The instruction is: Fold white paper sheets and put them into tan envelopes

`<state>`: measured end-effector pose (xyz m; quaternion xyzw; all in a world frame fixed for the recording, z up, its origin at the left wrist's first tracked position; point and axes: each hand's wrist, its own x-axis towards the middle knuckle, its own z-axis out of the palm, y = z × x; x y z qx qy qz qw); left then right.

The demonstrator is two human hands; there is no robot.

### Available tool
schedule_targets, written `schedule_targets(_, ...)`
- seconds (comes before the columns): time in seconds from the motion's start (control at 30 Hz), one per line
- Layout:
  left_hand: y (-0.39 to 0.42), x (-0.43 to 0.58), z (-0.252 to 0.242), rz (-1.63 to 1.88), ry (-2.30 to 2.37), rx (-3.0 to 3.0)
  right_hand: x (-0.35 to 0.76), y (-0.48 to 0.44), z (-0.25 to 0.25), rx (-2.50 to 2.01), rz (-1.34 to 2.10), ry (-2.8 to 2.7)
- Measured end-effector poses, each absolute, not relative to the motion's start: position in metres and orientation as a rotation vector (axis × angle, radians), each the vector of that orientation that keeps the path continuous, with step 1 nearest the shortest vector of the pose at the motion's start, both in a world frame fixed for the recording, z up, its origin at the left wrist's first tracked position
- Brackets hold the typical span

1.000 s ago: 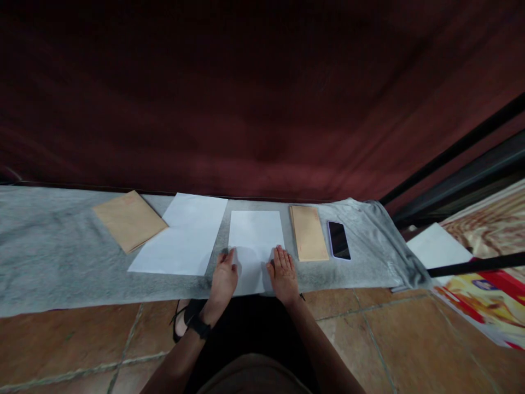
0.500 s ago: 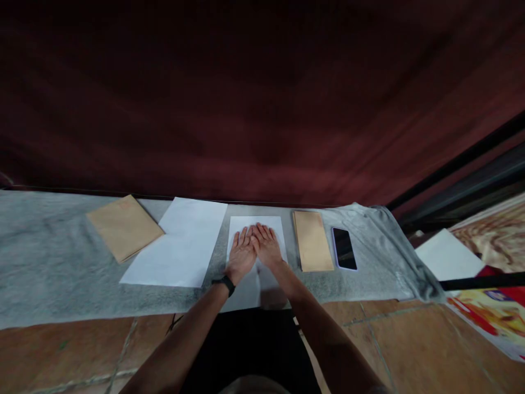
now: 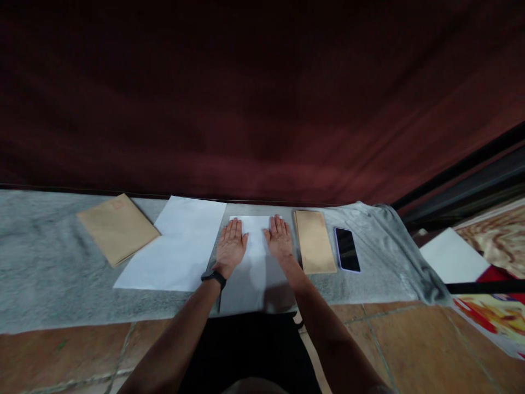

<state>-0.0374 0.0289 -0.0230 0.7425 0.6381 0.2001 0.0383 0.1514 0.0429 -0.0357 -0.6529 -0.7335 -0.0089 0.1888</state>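
Observation:
A sheet of white paper (image 3: 255, 273) lies on the grey cloth straight in front of me. My left hand (image 3: 232, 245) rests flat on its left edge, fingers stretched forward, a black band around the wrist. On the opposite edge my right hand (image 3: 279, 239) lies flat too, palm down with the thumb pointing inward. Bare paper shows between the two hands. Close by on the right is a stack of brown envelopes (image 3: 315, 242). Left of my left hand, more white paper (image 3: 180, 246) is spread on the cloth.
Another pile of brown envelopes (image 3: 118, 229) touches the white paper at the left. A phone (image 3: 347, 249) with a purple edge lies right of the envelope stack. The grey cloth (image 3: 49, 262) ends at a dark red curtain (image 3: 262, 137). A printed box (image 3: 492, 317) is at the far right.
My hands have moved apart, from overlapping in the middle of the sheet to its left and right edges. Both stay flat on the paper.

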Motion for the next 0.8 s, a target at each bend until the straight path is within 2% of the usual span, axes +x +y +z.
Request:
schedule_targets(0.2,0.012,-0.051,-0.013,0.608,1.840,2.315,0.159,0.028,-0.025,-1.869,-0.014,-2.042)
schedule_targets(0.37,-0.077,-0.084,-0.010,0.674,1.613,2.379,0.175,-0.050,-0.022,-1.681,0.081,-2.196)
schedule_targets(0.53,-0.152,-0.104,-0.003,0.429,1.400,2.587,0.193,-0.137,-0.025,-1.660,0.082,-2.213)
schedule_targets(0.67,-0.152,-0.104,-0.002,0.460,1.377,2.649,0.200,-0.164,-0.020,-1.666,0.093,-2.235)
schedule_targets(0.8,-0.139,-0.108,-0.007,0.554,1.362,2.566,0.215,-0.169,-0.009,-1.492,0.194,-2.353)
